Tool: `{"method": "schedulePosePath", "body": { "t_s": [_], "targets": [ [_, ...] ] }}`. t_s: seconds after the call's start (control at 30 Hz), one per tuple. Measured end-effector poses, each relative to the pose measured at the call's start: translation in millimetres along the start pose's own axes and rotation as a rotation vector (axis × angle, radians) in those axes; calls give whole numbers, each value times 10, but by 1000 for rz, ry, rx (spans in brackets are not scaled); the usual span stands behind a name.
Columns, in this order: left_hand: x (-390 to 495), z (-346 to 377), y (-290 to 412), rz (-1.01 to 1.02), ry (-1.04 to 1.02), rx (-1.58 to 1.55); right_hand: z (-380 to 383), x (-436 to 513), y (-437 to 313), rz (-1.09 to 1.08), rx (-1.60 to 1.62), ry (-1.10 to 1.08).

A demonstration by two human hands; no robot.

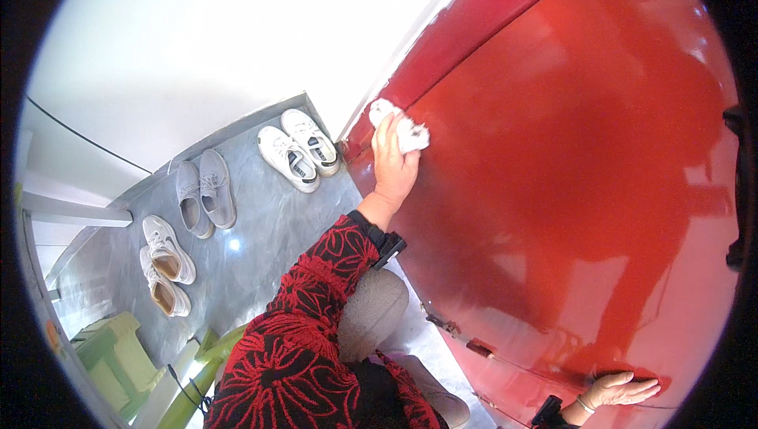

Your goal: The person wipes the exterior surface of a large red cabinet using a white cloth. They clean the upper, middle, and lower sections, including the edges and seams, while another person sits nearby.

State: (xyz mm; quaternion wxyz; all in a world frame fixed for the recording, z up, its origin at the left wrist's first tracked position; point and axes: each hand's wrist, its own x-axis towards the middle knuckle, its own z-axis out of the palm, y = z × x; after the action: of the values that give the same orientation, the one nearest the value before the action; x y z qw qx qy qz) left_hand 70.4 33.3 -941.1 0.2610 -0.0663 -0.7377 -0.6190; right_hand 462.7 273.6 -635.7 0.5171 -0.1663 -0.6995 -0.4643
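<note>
My left hand (392, 169) presses a crumpled white cloth (408, 133) against the red surface, at the seam near the white wall. The surface is a glossy red door panel (533, 192) with a red frame strip (438, 44) along one side. Lower right, my right hand (619, 390) lies flat on the red panel with nothing in it. Its thumb stands apart from the fingers. Reflections of a figure and bright patches show in the gloss. Part of the cloth is hidden under my left fingers.
White shoes (290, 156), grey shoes (204, 192) and beige shoes (166, 269) stand in pairs on the grey floor (254, 263). A white wall (207, 44) rises behind them. Green furniture (115, 358) and a dark cord (188, 390) are lower left. Worn metal fittings (479, 349) mark the panel's lower edge.
</note>
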Motion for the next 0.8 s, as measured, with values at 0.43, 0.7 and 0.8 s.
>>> {"method": "schedulePosePath", "body": {
  "t_s": [0.43,0.7,0.8],
  "targets": [
    [-952,119,-979,-533,-124,112,-7,17,-148,-63,-22,15],
    [-736,83,-1948,-954,137,-719,-3,55,-265,-70,-26,11],
    [-659,340,-2265,-824,96,-395,9,60,-305,-69,-24,10]
  ]
}}
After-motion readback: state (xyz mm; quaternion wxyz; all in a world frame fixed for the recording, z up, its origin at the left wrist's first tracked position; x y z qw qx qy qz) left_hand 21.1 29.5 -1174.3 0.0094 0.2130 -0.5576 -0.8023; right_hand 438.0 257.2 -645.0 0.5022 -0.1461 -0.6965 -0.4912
